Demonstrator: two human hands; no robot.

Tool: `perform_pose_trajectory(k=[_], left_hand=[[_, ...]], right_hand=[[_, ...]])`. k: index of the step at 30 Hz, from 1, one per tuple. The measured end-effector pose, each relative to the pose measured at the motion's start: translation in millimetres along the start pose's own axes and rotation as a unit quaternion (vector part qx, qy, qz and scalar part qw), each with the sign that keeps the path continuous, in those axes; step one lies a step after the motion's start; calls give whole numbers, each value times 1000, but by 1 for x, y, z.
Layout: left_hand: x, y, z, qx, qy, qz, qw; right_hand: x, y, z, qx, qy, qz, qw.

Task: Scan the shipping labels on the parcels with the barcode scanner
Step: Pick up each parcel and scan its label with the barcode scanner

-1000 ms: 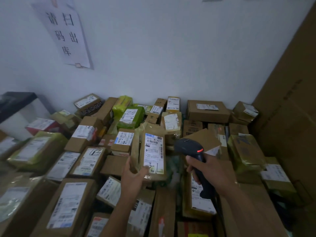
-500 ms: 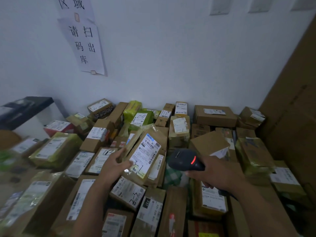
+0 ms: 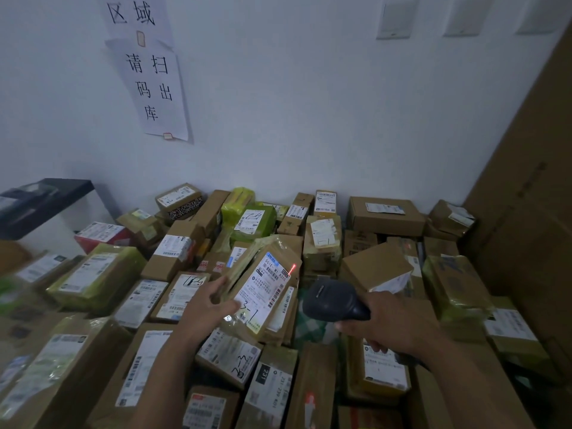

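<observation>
My left hand (image 3: pixel 205 308) grips a tape-wrapped brown parcel (image 3: pixel 280 252) by its left edge, tilted over the pile, thumb on the label. Its white shipping label (image 3: pixel 263 289) faces up, with "3-1" handwritten at the bottom. A red scan line (image 3: pixel 292 269) glows on the label's upper right corner. My right hand (image 3: pixel 393 323) grips the handle of a dark barcode scanner (image 3: pixel 331 301), whose head points left towards the label from a short distance to its right.
Several labelled cardboard and yellow-green wrapped parcels (image 3: pixel 257 221) cover the whole floor up to the white wall. A tall cardboard sheet (image 3: pixel 526 212) stands at the right. A black-topped white cabinet (image 3: pixel 46 196) stands at the left. A paper notice (image 3: pixel 151 88) hangs on the wall.
The parcel went from upright to tilted and came down to the left onto the pile. The scanner turned its head left and lowered, and a red scan line now shows on the label.
</observation>
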State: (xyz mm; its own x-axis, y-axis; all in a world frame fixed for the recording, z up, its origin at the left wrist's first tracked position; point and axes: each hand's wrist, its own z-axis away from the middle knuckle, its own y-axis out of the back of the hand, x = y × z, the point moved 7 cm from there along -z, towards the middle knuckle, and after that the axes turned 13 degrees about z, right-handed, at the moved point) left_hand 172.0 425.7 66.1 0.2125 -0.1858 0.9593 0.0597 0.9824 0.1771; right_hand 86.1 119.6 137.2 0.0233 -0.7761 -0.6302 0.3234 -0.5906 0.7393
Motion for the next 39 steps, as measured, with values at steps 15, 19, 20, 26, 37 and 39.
perform_pose_trajectory(k=[15,19,20,26,37,39], left_hand=[[-3,-100,8,-24,39,-25,999],[-11,-131,9,-25,52,-189,980],[-12,-140,8,-25,45,-221,974],[-23,-176,-7,21,-22,-262,965],[-58,-219,-21,50,-87,-300,949],[-71,-228,-18,47,-64,-316,945]], right_hand=[[68,26,-2,160,-97,-142,972],[90,32,-2,193,-130,-165,958],[94,32,-2,193,-135,-169,957],[107,28,-4,190,-133,-178,956],[125,7,-8,158,-155,-193,956],[128,5,-9,158,-156,-191,956]])
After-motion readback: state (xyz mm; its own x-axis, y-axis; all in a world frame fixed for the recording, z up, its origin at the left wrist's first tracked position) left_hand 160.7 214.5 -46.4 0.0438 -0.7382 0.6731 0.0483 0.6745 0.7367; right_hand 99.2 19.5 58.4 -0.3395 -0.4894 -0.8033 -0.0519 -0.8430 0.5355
